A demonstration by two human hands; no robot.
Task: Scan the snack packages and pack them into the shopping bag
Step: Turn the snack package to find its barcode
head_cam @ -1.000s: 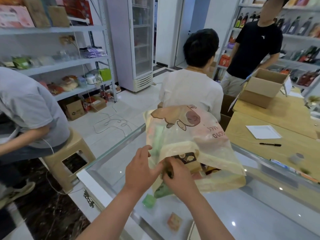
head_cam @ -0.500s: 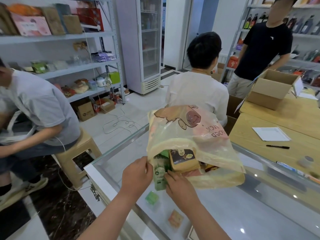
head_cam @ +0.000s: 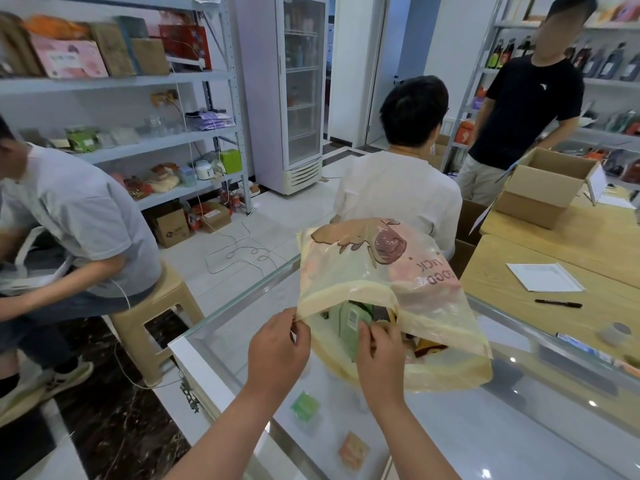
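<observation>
— Step in hand?
— Packing. Left hand (head_cam: 277, 344) pinches the rim of the shopping bag (head_cam: 391, 299), which rests on the glass bench (head_cam: 519, 427); right hand (head_cam: 379, 355) grips a green snack package (head_cam: 351, 323) at its mouth.
— Next?
— Likely push it fully inside, then release.

Green packet (head_cam: 349, 323): lower half hidden behind the right hand (head_cam: 379, 355).
Bag (head_cam: 398, 292) contents: other packets blurred through plastic.
Seated person (head_cam: 69, 216) left of bag: cut off by frame edge.
</observation>
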